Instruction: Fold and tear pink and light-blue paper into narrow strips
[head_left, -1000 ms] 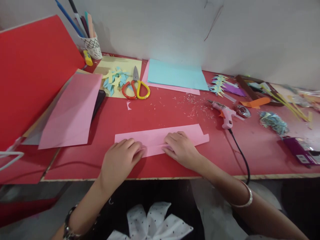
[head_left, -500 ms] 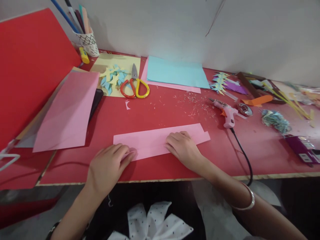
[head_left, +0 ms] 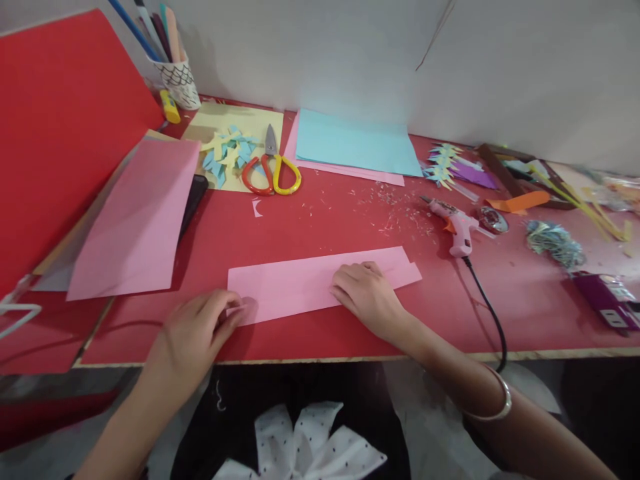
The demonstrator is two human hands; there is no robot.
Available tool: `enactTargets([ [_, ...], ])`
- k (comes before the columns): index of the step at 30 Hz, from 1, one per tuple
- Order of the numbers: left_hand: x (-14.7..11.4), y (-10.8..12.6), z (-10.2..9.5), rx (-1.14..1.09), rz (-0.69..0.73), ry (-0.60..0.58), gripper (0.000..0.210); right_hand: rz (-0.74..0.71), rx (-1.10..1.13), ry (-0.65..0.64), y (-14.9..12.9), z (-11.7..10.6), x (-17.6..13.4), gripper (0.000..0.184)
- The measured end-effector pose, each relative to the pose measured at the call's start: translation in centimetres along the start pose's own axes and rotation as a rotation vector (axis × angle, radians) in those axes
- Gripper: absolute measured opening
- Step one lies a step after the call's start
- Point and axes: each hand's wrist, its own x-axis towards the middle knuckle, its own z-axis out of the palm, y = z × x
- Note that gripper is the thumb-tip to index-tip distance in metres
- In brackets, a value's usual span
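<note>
A folded strip of pink paper (head_left: 295, 288) lies on the red table near its front edge, with a stepped right end. At the strip's lower left corner, my left hand (head_left: 200, 327) pinches the paper between thumb and fingers. My right hand (head_left: 367, 297) rests on the right half of the strip, its fingers curled together and pressing it down; the fingertips are partly hidden.
Scissors (head_left: 277, 175) lie on yellow paper beside cut scraps (head_left: 227, 155). To the right are a pink glue gun (head_left: 457, 229) with a black cord and a purple box (head_left: 603, 300). Pink sheets (head_left: 133, 220) lie at left; blue sheets (head_left: 357, 143) lie by the wall.
My left hand has slid left along the strip's lower edge to its left corner. My right hand keeps its place on the paper.
</note>
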Motion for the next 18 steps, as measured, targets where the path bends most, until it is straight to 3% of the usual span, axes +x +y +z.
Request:
enactTargets([
  [6,0.4,2.4,-0.2,0.3,0.204,0.082,0.037,0.016,0.006,-0.028,-0.1,0.0,0.1,0.02],
  [8,1.0,4.0,0.4,0.289,0.343,0.027,0.04,0.025,0.012,-0.027,-0.1,0.0,0.1,0.02],
  [11,1.7,6.1,1.7,0.194,0.513,-0.159,0.042,0.02,0.023,-0.003,-0.1,0.1,0.0,0.021],
  [14,1.7,6.9,2.5,0.184,0.508,-0.238,0.06,0.002,0.028,0.019,-0.1,0.2,0.0,0.021],
  [18,1.0,6.5,2.4,0.217,0.462,-0.232,0.066,0.007,0.017,0.018,-0.1,0.3,0.0,0.02],
])
